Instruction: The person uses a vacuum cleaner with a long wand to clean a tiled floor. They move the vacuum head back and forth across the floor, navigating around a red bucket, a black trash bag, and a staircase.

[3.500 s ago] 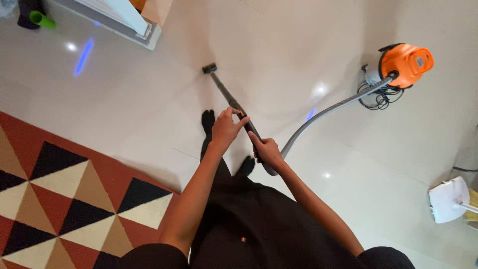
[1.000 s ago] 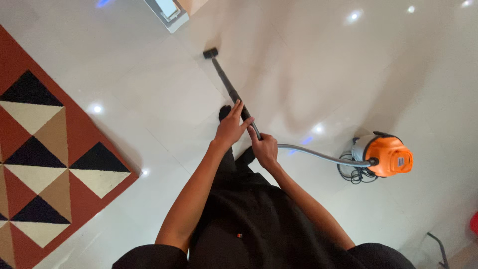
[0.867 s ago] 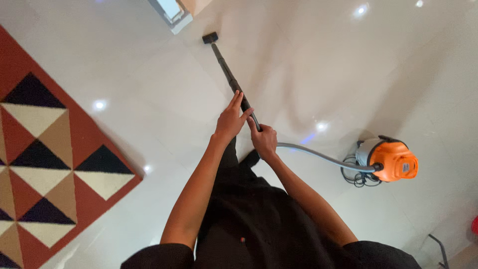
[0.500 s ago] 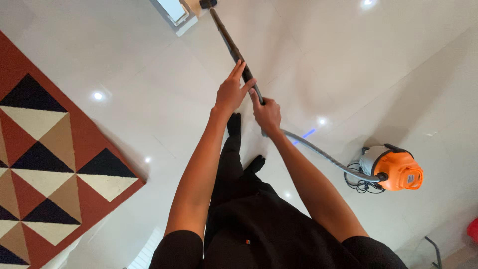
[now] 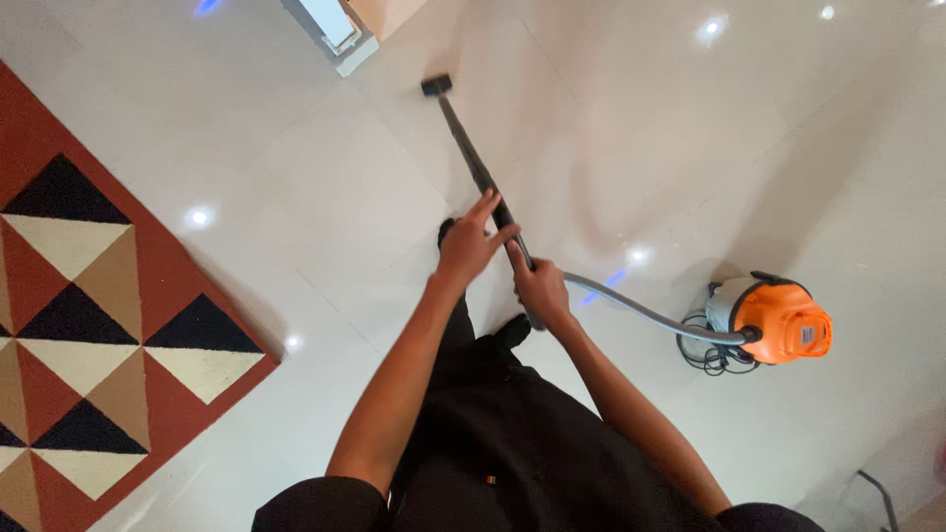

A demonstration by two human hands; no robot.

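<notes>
A long dark vacuum wand [image 5: 465,146] slants from my hands up to its small black nozzle [image 5: 437,86] on the pale tiled floor. My left hand [image 5: 471,244] grips the wand higher up, with the index finger stretched along it. Just below, my right hand [image 5: 538,288] is closed around the wand's lower end, where the grey hose [image 5: 641,311] joins. The hose curves right to an orange and silver canister vacuum [image 5: 778,316] standing on the floor. My feet in black socks show beneath my hands.
A rug [image 5: 79,296] of red, black, cream and tan triangles covers the floor at the left. The white base of some furniture [image 5: 335,30] stands at the top, close to the nozzle. A coiled black cord [image 5: 702,353] lies beside the canister.
The wand has been pulled back toward me: half a second ago the nozzle reached the white furniture base at the top edge, now it sits lower on the tiles. Both hands kept their grip.
</notes>
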